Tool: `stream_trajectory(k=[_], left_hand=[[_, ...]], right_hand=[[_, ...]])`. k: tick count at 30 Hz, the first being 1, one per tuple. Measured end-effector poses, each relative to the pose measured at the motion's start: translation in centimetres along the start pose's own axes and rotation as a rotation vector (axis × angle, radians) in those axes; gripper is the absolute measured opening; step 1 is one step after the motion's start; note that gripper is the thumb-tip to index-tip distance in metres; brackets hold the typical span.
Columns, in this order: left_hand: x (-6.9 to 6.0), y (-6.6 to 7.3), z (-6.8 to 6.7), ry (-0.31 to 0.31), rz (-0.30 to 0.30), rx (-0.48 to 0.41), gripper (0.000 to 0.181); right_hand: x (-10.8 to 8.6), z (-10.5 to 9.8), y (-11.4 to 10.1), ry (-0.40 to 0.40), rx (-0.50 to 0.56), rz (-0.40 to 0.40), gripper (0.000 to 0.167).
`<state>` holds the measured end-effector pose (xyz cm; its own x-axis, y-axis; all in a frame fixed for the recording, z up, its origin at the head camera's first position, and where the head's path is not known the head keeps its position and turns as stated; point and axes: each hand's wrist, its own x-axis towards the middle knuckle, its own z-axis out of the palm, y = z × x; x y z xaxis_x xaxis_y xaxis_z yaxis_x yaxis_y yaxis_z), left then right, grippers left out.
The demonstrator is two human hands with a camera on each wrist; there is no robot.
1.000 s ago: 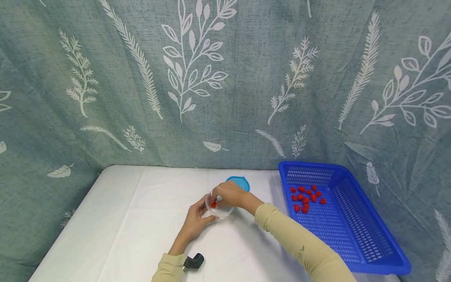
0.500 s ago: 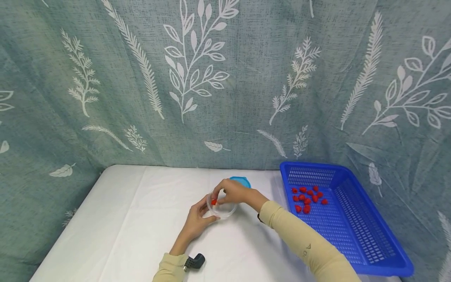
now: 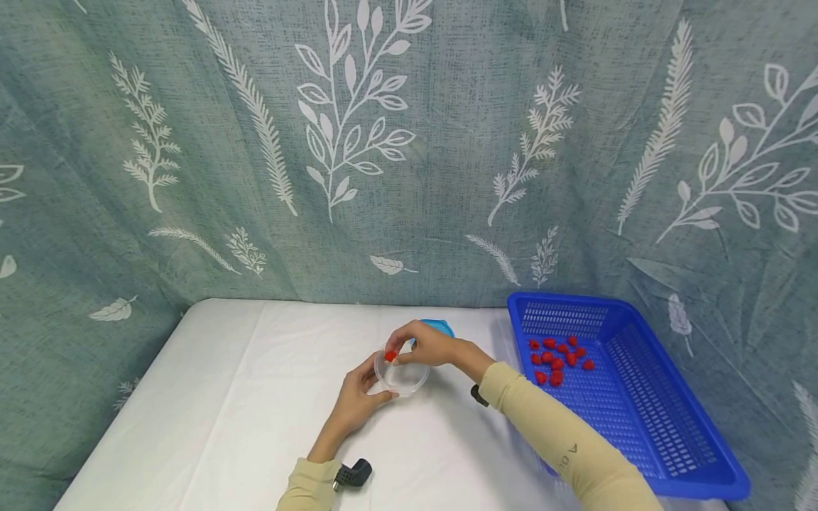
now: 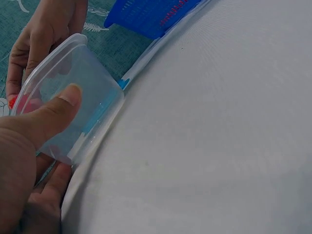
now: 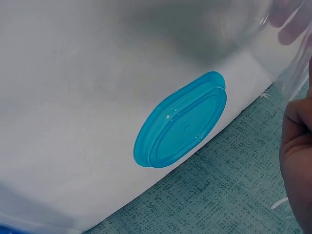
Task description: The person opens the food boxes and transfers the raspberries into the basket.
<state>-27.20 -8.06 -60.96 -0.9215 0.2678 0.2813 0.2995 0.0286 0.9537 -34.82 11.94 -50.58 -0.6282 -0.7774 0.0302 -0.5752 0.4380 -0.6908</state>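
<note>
A clear plastic tub (image 3: 412, 380) stands on the white-covered table. My left hand (image 3: 354, 401) holds it from the left, thumb against its near side; the left wrist view shows this thumb across the tub wall (image 4: 95, 92). Over the tub's far-left rim, my right hand (image 3: 431, 344) pinches a small red berry-like piece (image 3: 390, 355) between thumb and fingertips. In the left wrist view the red piece (image 4: 12, 102) shows at the rim below the right fingers. A blue lid (image 5: 187, 119) lies behind the tub, partly hidden by the right hand in the head view.
On the right a blue perforated basket (image 3: 607, 419) holds several small red pieces (image 3: 557, 363) near its far-left corner. Behind the table hangs a green leaf-patterned cloth (image 3: 447, 177). White cloth (image 3: 255, 397) covers the table left of the hands.
My right hand has risen from inside the tub to its rim, with the red piece pinched in its fingertips. The left hand has stayed in place on the tub.
</note>
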Motion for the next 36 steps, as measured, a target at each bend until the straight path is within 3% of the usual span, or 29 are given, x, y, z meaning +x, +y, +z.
stream_trajectory(k=[9, 20, 24, 29, 36], left_hand=[[0.0, 0.1, 0.2, 0.007, 0.003, 0.026, 0.088], [-0.2, 0.1, 0.2, 0.028, 0.002, 0.031, 0.088], [-0.2, 0.2, 0.4, 0.049, -0.015, 0.044, 0.087], [-0.5, 1.9, 0.8, 0.068, -0.047, 0.081, 0.086], [-0.3, 0.1, 0.4, 0.050, -0.030, 0.066, 0.090]], right_hand=[[-1.0, -1.0, -1.5, 0.036, 0.079, -0.041, 0.016], [-2.9, -3.6, -4.7, 0.097, 0.187, -0.028, 0.021], [-4.1, -4.9, -5.9, 0.168, 0.195, -0.010, 0.020], [-6.2, -6.6, -6.6, 0.250, 0.227, 0.008, 0.021], [-9.9, -9.1, -6.8, 0.342, 0.305, 0.015, 0.022]])
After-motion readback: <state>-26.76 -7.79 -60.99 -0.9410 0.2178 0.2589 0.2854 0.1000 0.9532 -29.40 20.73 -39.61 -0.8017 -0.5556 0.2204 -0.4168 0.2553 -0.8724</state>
